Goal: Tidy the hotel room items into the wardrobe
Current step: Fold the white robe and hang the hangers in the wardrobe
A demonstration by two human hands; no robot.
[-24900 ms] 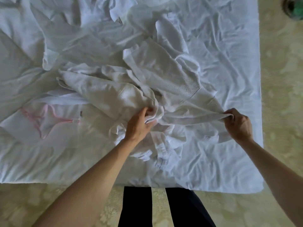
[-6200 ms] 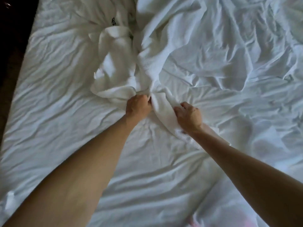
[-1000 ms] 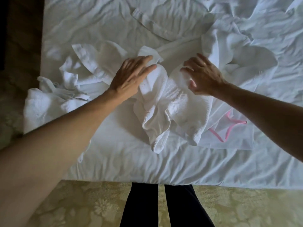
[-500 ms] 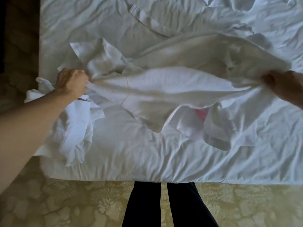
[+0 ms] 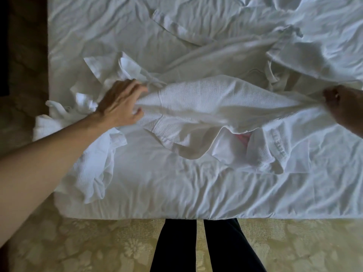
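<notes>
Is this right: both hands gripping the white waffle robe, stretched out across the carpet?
Not quite. The head view shows the left hand and right hand gripping the white waffle robe, but it is stretched out across the bed, not the carpet.

Left arm bare, reaching in from lower left, forearm long across the view. Left hand (image 5: 122, 104) back-up, fingers extended forward and slightly spread, thumb tucked beneath; white cloth gathered between thumb and fingers. Right hand (image 5: 338, 104) at the right edge, knuckles toward the left, fingers curled tight, pinching cloth at the fingertips. Dark-trousered legs (image 5: 198, 246) below.
</notes>
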